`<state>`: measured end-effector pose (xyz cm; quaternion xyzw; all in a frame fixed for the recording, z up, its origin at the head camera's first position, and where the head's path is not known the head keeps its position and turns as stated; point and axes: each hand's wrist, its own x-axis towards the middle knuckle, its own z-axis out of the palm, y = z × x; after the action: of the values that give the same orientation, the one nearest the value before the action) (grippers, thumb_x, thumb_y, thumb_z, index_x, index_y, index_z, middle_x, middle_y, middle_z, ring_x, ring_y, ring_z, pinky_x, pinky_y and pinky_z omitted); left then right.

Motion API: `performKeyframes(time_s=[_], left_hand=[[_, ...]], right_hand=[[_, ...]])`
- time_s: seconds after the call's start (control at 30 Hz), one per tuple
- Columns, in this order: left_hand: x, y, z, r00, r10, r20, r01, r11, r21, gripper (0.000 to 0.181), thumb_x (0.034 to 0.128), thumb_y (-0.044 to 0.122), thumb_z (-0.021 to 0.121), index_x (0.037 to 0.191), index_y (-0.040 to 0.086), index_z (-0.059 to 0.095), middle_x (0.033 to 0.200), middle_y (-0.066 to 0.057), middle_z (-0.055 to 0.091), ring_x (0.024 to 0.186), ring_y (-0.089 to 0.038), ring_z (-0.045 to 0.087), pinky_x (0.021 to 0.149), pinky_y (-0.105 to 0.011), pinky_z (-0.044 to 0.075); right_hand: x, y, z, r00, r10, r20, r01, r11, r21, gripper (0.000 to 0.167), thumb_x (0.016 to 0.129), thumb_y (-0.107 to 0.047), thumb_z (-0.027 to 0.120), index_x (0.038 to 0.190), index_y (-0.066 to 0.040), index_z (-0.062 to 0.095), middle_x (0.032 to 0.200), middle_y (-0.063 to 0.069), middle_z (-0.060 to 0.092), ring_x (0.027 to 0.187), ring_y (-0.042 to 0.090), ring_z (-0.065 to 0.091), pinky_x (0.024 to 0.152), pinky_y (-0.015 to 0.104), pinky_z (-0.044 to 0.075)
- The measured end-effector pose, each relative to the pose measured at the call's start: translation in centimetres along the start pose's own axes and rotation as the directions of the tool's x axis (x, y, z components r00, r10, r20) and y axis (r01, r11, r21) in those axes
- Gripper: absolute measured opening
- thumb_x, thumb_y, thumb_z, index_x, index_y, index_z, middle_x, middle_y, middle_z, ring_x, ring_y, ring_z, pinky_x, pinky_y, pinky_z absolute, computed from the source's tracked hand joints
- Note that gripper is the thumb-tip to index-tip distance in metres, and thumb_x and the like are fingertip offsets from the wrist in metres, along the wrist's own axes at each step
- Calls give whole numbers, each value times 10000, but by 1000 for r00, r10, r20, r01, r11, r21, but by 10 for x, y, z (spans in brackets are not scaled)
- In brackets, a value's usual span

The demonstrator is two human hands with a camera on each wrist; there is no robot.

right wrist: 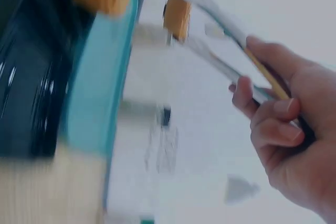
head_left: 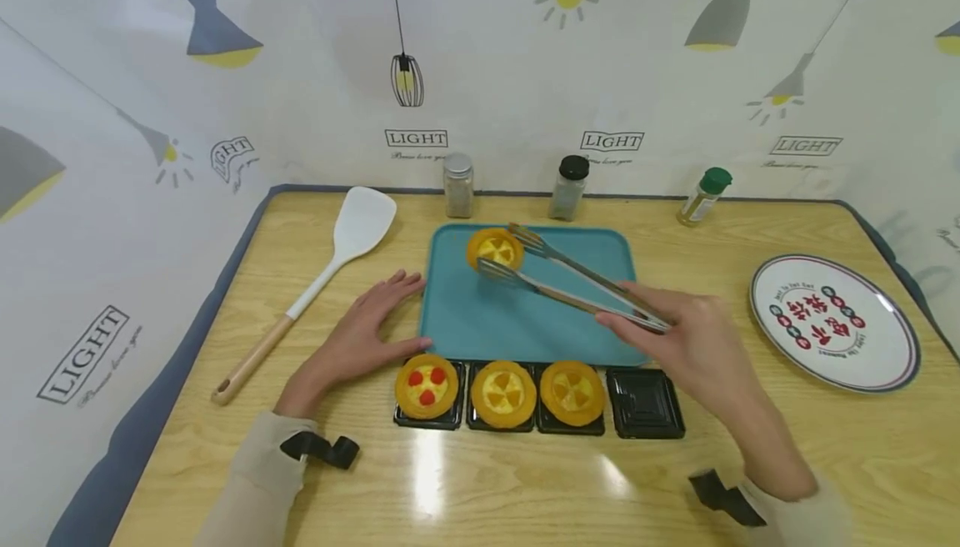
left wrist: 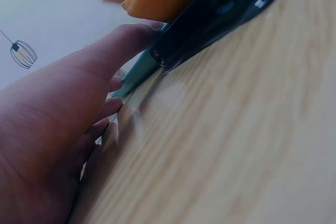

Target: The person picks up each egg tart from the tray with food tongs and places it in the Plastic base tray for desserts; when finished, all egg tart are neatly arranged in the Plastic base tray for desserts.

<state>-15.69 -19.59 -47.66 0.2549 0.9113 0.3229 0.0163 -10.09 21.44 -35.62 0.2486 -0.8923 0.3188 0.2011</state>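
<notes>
My right hand (head_left: 693, 338) holds metal tongs (head_left: 577, 280) over a blue-green tray (head_left: 525, 322). Between the tong tips is a yellow-topped egg tart (head_left: 495, 249), near the tray's back left; the right wrist view shows the tips on both sides of this tart (right wrist: 177, 17). Fingers spread, my left hand (head_left: 360, 334) lies at the tray's left edge, thumb at the front left corner. Along the tray's front stand several black square holders: one bears a red-dotted tart (head_left: 426, 386), two bear yellow-topped tarts, and the rightmost holder (head_left: 647, 403) is bare.
A white spatula (head_left: 330, 272) with a wooden handle lies at the left. Behind the tray stand a silver-capped jar (head_left: 458, 187) and a black-capped jar (head_left: 568, 188). A green-capped bottle (head_left: 703, 197) is farther right, and a printed plate (head_left: 832, 322) lies at the right.
</notes>
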Motion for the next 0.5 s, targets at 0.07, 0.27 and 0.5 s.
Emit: performKeyframes(time_s=[0.07, 0.27, 0.5], left_hand=[[1, 1, 1, 1000, 2, 1, -2, 1000, 2, 856, 842, 626, 659, 1545, 272, 322, 1589, 58, 269, 1476, -181, 130, 1180, -498, 110], [2, 3, 1, 1000, 13, 11, -14, 1000, 18, 862, 845, 613, 666, 1549, 261, 313, 1591, 42, 263, 1478, -201, 127, 1183, -497, 101], [2, 2, 0, 1000, 12, 9, -12, 1000, 11, 865, 843, 604, 676, 1549, 262, 311, 1594, 38, 257, 1478, -200, 125, 1185, -492, 96]], right_hand=[[-18, 5, -23, 1000, 13, -4, -13, 1000, 6, 411, 697, -121, 893, 1087, -84, 769, 876, 2, 743, 550, -3, 548, 458, 102, 395], [-76, 25, -86, 997, 76, 13, -75, 993, -87, 504, 531, -19, 931, 1011, -87, 791, 789, -76, 716, 536, -66, 494, 466, 90, 391], [-127, 35, -117, 966, 260, -12, -255, 939, -231, 528, 525, -59, 943, 1026, -37, 777, 736, -173, 655, 466, -129, 476, 364, 87, 328]])
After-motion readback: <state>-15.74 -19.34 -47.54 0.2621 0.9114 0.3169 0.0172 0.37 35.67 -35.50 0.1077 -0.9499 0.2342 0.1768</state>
